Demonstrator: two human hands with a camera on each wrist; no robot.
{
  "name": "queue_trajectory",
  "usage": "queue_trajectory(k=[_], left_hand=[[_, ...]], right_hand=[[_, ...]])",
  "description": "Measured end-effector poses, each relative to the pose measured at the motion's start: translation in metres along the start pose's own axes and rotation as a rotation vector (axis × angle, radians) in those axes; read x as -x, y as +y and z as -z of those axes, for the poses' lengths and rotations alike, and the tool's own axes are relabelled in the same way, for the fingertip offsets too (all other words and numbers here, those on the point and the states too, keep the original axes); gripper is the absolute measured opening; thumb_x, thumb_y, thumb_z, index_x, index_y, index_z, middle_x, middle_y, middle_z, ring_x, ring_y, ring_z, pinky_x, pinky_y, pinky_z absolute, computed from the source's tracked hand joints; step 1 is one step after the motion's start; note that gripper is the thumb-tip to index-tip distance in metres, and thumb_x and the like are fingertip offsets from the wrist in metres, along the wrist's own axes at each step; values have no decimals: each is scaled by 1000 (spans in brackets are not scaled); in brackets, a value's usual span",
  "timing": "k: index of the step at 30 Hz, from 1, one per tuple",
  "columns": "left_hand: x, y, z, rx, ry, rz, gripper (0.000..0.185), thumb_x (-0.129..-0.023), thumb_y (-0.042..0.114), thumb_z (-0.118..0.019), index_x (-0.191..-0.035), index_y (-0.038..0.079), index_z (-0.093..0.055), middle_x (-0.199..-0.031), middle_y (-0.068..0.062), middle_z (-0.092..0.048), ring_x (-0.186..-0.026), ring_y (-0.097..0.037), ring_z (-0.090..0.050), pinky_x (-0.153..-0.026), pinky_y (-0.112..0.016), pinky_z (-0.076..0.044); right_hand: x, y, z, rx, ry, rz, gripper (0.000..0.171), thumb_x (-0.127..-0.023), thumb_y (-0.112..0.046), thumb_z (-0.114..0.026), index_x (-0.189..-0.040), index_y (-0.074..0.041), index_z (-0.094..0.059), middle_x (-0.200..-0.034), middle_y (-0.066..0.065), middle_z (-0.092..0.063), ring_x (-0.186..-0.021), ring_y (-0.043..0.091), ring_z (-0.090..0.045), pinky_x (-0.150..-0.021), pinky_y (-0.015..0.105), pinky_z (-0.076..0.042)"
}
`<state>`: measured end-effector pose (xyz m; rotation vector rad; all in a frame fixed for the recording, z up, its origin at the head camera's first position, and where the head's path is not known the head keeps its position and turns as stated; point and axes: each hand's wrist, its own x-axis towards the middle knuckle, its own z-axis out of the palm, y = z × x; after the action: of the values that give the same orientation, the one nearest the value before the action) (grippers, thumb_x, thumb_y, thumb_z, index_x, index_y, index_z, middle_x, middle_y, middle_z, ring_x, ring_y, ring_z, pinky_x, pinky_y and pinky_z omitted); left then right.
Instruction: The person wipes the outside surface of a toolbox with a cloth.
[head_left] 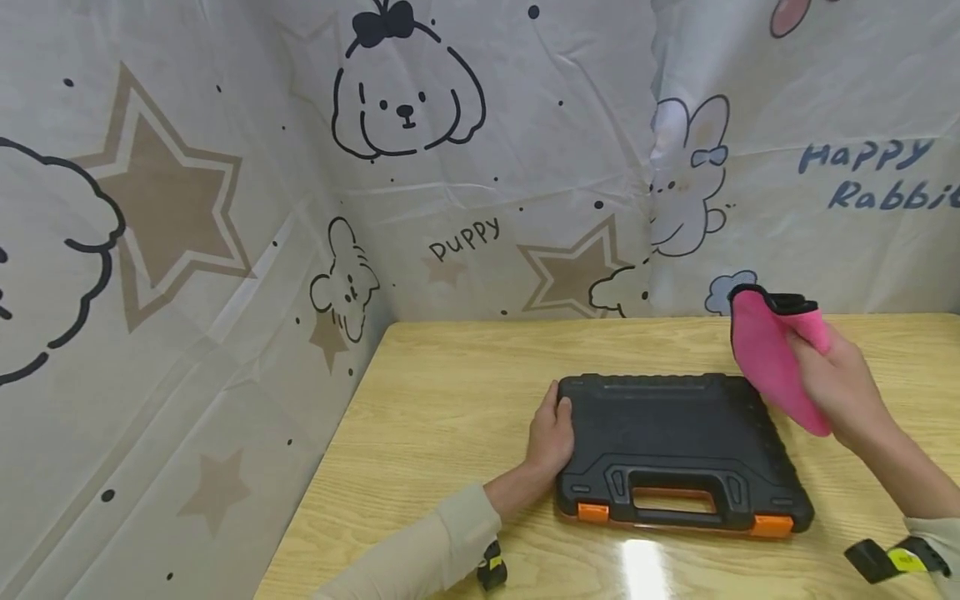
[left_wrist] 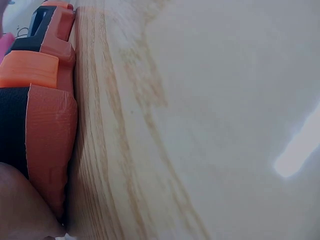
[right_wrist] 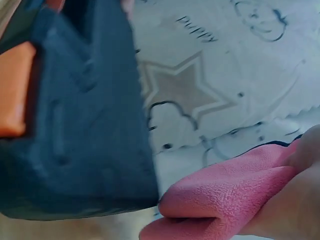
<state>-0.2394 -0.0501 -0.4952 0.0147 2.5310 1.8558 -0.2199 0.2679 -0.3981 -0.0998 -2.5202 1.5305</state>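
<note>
A black plastic tool case (head_left: 660, 425) with orange latches lies on the table, its handle toward me. At the case's left side, my left hand (head_left: 551, 437) grips the edge, the thumb by the lid. The left wrist view has the case's orange-red lower shell (left_wrist: 52, 135) close beside that hand (left_wrist: 25, 205). My right hand (head_left: 843, 383) holds a folded pink cloth (head_left: 772, 358) with black edging, raised over the case's far right corner. Soft pink folds of the cloth (right_wrist: 215, 195) show beside the case (right_wrist: 95, 125) in the right wrist view.
The light wood table (head_left: 435, 400) runs back to a printed curtain (head_left: 480, 183) with stars and cartoon animals. Another stretch of curtain (head_left: 180, 350) borders the table's left side. Black straps with yellow labels (head_left: 896, 560) sit at the wrists.
</note>
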Motion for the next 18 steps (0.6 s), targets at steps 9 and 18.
queue_trajectory(k=[9, 18], left_hand=[[0, 2, -1, 0, 0, 4, 52, -110, 20, -35, -156, -3, -26, -159, -17, -30, -146, -31, -27, -117, -47, -23], [1, 3, -1, -4, 0, 18, 52, -110, 19, -34, -156, -2, -24, -160, -16, -29, -146, -30, -26, -118, -46, -23]], right_hand=[[-6, 29, -21, 65, -240, -38, 61, -109, -35, -32, -149, 11, -30, -128, 32, -46, -97, 27, -49, -68, 25, -48], [2, 31, -38, 344, -370, 235, 49, -103, -12, -51, -142, 16, -41, -140, 42, -40, -127, 58, -39, -100, 69, -35]])
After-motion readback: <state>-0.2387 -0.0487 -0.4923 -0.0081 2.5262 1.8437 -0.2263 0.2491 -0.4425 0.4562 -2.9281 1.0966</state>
